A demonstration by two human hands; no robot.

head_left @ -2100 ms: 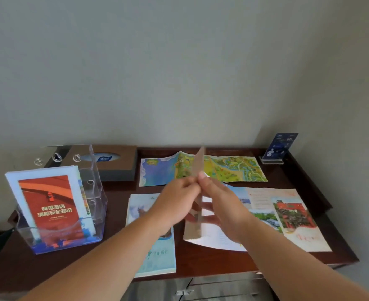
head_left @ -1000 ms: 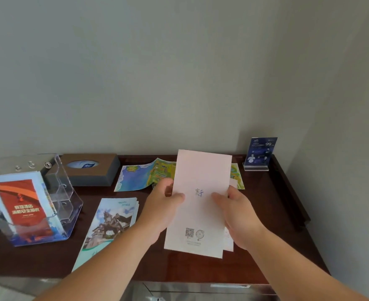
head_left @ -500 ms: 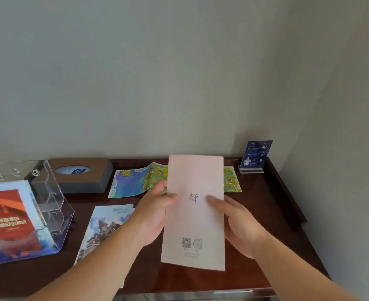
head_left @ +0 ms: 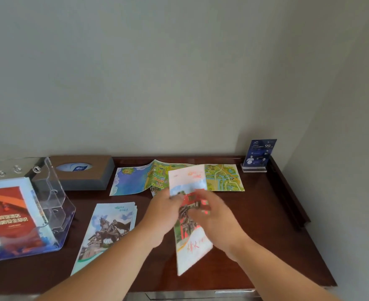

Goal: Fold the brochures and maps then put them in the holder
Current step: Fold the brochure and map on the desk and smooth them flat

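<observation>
folded brochure: a long narrow rectangle of smooth, glossy paper. it is pale pink at the top, has a red gate picture across the middle and red brush script near the bottom. it is held up off the table near its middle, in front of the map, with its lower end tilted toward the camera.
left hand: at the brochure's left edge, fingers curled round that edge and gripping it; motion-blurred.
right hand: back of the hand faces the camera and the fingers reach across the printed face. blur hides them, so i cannot tell whether it pinches the paper or only presses on it.
map: a wide open sheet with one raised crease, blue at the left, green and yellow at the right. it lies along the back of the table, partly behind the brochure.
horse brochure: folded, with layered edges showing at its top corner. it lies flat, left of the hands.
holder: clear glossy acrylic with angular stepped tiers, at the table's left end.
red leaflet: stands in the holder's front pocket, with pale sheets behind it.
tissue box: a brown matte block with an oval opening, behind the holder.
sign stand: a dark blue card in a clear base, at the back right corner.
table: dark reddish wood, polished, with a raised rim on the right.
</observation>
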